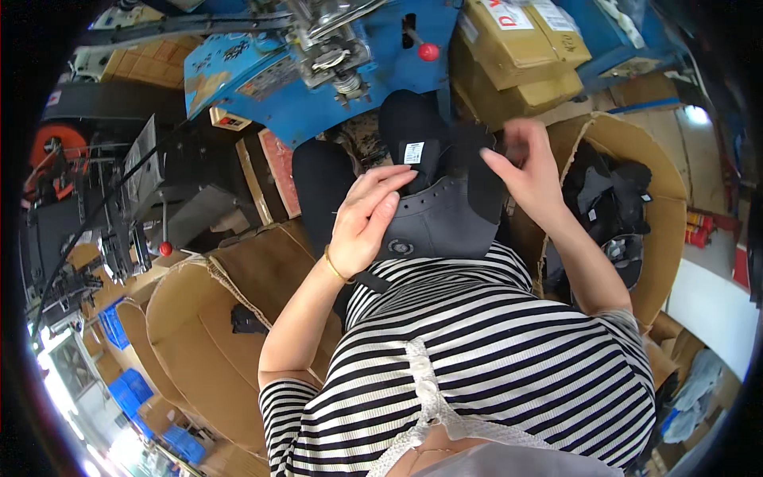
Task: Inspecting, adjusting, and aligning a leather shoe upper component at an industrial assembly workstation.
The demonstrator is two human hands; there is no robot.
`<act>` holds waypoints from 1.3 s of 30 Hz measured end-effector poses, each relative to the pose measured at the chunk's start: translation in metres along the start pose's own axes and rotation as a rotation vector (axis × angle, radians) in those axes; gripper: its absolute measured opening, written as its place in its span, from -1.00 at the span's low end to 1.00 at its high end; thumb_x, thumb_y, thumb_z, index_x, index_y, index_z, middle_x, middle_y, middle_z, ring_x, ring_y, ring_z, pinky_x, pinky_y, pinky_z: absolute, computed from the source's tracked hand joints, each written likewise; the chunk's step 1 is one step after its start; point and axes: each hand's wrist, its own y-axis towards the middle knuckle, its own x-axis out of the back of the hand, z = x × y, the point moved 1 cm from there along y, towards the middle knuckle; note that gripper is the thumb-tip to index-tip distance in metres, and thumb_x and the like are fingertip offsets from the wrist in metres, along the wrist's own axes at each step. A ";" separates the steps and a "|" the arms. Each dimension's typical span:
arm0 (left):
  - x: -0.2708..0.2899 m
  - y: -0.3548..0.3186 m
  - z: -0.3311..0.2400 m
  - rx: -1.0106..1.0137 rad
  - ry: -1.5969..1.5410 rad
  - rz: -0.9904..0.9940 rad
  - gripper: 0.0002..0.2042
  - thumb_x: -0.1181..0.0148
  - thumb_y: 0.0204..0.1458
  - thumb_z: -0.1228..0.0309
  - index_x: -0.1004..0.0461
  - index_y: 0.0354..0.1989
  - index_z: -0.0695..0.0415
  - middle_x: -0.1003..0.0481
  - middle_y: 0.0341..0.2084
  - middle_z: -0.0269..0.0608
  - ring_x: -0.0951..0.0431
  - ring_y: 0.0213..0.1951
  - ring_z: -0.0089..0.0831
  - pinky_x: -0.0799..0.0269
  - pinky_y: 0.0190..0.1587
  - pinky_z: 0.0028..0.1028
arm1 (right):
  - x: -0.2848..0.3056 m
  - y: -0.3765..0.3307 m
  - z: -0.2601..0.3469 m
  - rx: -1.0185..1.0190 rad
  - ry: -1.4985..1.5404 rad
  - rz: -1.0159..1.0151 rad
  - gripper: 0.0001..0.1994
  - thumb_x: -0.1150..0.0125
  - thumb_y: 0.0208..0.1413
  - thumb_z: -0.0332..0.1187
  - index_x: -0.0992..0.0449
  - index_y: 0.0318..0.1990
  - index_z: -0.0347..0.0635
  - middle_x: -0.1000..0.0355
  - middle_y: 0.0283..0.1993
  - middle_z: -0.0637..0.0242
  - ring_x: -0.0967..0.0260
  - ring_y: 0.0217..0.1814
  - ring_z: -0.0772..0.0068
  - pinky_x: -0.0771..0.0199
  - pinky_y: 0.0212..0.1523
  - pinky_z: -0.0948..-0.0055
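A dark shoe upper (445, 219) lies across my lap, with a row of eyelets, a round emblem on its side and a white label (414, 153) on the black inner part. My left hand (362, 215), a yellow bangle at the wrist, rests on its left side with fingers stretched out flat. Beside its right edge is my right hand (534, 171), thumb held apart from the fingers. Those fingers are blurred, and I see nothing held between them. A black flap (482, 187) stands up next to the right thumb.
A blue machine (381, 63) with a red-knobbed lever (428, 52) stands just ahead. Taped cartons (520, 48) are stacked at its right. An open box (664, 175) of dark pieces is at my right, a large cardboard box (187, 318) at my left.
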 end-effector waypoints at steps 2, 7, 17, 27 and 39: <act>0.003 0.001 -0.004 0.044 0.005 -0.011 -0.67 0.09 0.22 0.31 -0.49 -0.01 0.25 -0.35 0.12 -0.08 -0.35 0.11 -0.20 -0.20 0.17 -0.34 | 0.000 -0.019 -0.028 -0.473 0.341 0.601 -0.55 -0.34 0.02 -0.24 -0.38 -0.02 -0.33 -0.44 -0.07 0.21 -0.39 -0.09 0.50 -0.40 -0.08 0.44; 0.019 0.026 -0.009 -0.067 -0.014 -0.038 -0.60 0.08 0.20 0.22 -0.40 0.11 0.18 -0.21 0.25 -0.04 -0.10 0.32 -0.13 0.01 0.30 -0.23 | -0.039 -0.079 0.004 -0.707 0.897 0.540 -0.61 -0.24 0.06 -0.39 -0.39 0.04 -0.36 -0.47 -0.05 0.25 -0.40 -0.05 0.46 -0.36 0.02 0.49; 0.018 -0.008 0.014 -0.175 0.029 0.037 -0.82 -0.30 -0.18 0.59 -0.43 -0.41 0.17 -0.46 -0.30 -0.21 -0.45 -0.13 -0.27 -0.26 0.04 -0.26 | -0.052 -0.070 -0.006 -0.984 1.407 0.318 -0.74 -0.11 -0.06 -0.52 -0.33 -0.18 -0.41 -0.41 -0.16 0.02 -0.47 -0.13 0.15 -0.51 -0.09 0.20; 0.008 -0.047 -0.004 -0.153 0.123 0.090 -0.63 -0.01 -0.17 0.53 -0.54 -0.13 0.31 -0.45 0.05 -0.05 -0.21 0.27 -0.10 0.09 0.28 -0.12 | -0.054 -0.061 0.019 -0.906 1.409 0.252 -0.71 -0.02 -0.05 -0.48 -0.44 -0.17 -0.49 -0.48 -0.28 0.06 -0.50 -0.26 0.20 -0.54 -0.18 0.31; -0.008 -0.042 -0.011 0.003 0.274 -0.147 -0.51 -0.38 -0.20 0.28 -0.48 -0.09 0.30 -0.46 -0.02 0.01 -0.34 0.16 -0.14 0.00 0.26 -0.10 | -0.059 -0.035 0.013 -1.007 1.550 0.314 -0.75 0.01 0.01 -0.37 -0.47 -0.28 -0.39 -0.49 -0.25 0.13 -0.46 -0.20 0.24 -0.46 -0.08 0.32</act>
